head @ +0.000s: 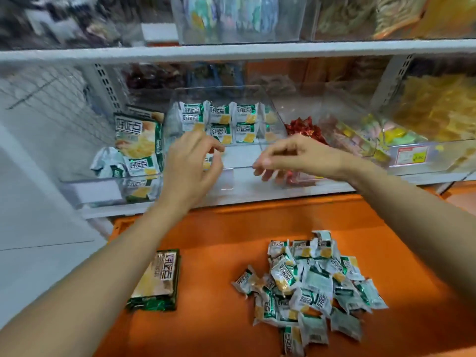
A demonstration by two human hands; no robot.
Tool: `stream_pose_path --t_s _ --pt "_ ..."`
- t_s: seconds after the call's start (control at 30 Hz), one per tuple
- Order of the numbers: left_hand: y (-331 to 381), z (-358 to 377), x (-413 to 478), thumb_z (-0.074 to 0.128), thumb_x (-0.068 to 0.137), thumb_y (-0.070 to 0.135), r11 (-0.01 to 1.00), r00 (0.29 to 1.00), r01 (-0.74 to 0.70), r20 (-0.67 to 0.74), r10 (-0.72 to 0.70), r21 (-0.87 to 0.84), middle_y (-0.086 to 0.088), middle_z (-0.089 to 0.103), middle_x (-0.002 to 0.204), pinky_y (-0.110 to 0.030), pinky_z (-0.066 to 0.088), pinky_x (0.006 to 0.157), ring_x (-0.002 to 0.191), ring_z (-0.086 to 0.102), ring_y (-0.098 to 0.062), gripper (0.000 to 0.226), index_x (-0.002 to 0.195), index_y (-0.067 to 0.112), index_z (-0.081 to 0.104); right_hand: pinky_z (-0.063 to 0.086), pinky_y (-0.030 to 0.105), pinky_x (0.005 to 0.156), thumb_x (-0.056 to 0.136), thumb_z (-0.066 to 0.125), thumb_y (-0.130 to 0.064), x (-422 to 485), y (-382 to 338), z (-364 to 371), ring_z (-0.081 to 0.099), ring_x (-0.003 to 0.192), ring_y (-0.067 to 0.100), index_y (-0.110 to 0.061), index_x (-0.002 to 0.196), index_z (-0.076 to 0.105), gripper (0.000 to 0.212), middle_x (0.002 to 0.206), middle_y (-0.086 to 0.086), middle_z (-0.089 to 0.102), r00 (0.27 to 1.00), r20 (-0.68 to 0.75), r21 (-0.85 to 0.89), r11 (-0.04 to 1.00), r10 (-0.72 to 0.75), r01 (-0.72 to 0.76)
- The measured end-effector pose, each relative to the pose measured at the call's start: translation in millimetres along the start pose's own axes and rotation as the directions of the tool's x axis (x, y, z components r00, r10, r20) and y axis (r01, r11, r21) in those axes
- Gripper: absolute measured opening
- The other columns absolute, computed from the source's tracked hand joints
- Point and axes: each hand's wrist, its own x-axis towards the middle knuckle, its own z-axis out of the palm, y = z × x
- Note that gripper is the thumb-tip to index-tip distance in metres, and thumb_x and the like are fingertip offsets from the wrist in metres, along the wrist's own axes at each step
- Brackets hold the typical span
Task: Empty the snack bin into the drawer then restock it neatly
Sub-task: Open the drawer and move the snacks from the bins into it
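I saw the left hand (192, 163) curled at the front edge of the bin (242, 169), whether gripping anything I couldn't tell, the right hand (286, 154) loosely curled and empty, and packets (309, 284) heaped toward the right edge of the drawer (219, 253).

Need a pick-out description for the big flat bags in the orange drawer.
Start at the orange plastic drawer open below the white shelf. At its left lies a flat stack of large green-edged snack bags. Unlike the loose heap of small white-and-green packets to its right, it is rectangular and squared up.

Stood packets (219, 121) fill the bin's (273, 109) rear; loose packets (311, 284) lie in the drawer (211, 228) below.
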Motion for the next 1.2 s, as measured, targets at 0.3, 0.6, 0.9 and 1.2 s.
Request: stream_pose_path --t_s 0.3,0.6,0.9,1.2 --pt "-90.2 -8.6 0.1 0.035 0.09 0.041 0.974 0.948 0.071 0.29 -0.134 0.217 -0.01 0.054 0.137 -0.049 0.035 0.109 0.137 0.037 -0.029 0.051 0.119 0.01 0.064 0.037 0.018 0.098 0.087 0.069 -0.029 178.7 5.6 6.0 0.049 0.128 0.021 -0.009 0.141 0.044 0.062 0.142 0.006 0.048 0.976 -0.217 -0.4 0.909 0.026 -0.113" --pt "-95.7 -1.8 1.6 0.044 0.092 0.03 0.973 0.973 0.081 0.193 -0.124 0.215 -0.005 0.056 0.132 -0.039 0.038 0.107 0.137 0.035 -0.023 0.038 0.119 0.011 0.063 0.02 0.053 0.114 0.065 0.062 -0.078 275.1 30.5 9.5 0.008 0.146 0.034 -0.039 0.151 -0.007 0.116 0.158 0.006 0.0 0.934 -0.325 -0.613 0.719 0.149 -0.328" --pt "-96.3 -1.1 -2.8 0.048 0.09 0.023 0.982 0.977 0.104 0.171 -0.131 0.158 -0.007 0.057 0.127 -0.044 0.043 0.103 0.138 0.034 -0.024 0.033 0.118 0.013 0.062 0.021 0.046 0.113 0.062 0.049 -0.086 272.2 37.6 26.9 0.014 0.142 0.036 -0.035 0.152 0.009 0.112 0.153 0.007 0.015 0.939 -0.185 -0.625 0.703 0.289 -0.339" --pt "-99.5 1.5 -4.5 0.051 0.089 0.02 0.983 0.98 0.096 0.158 -0.121 0.153 -0.007 0.058 0.124 -0.041 0.043 0.102 0.138 0.035 -0.024 0.029 0.113 0.011 0.065 0.044 0.041 0.102 0.056 0.078 -0.069 258.2 27.1 24.6 0.045 0.119 0.023 -0.037 0.138 0.035 0.098 0.128 -0.001 0.029 0.952 -0.074 -0.419 0.857 0.297 -0.3"
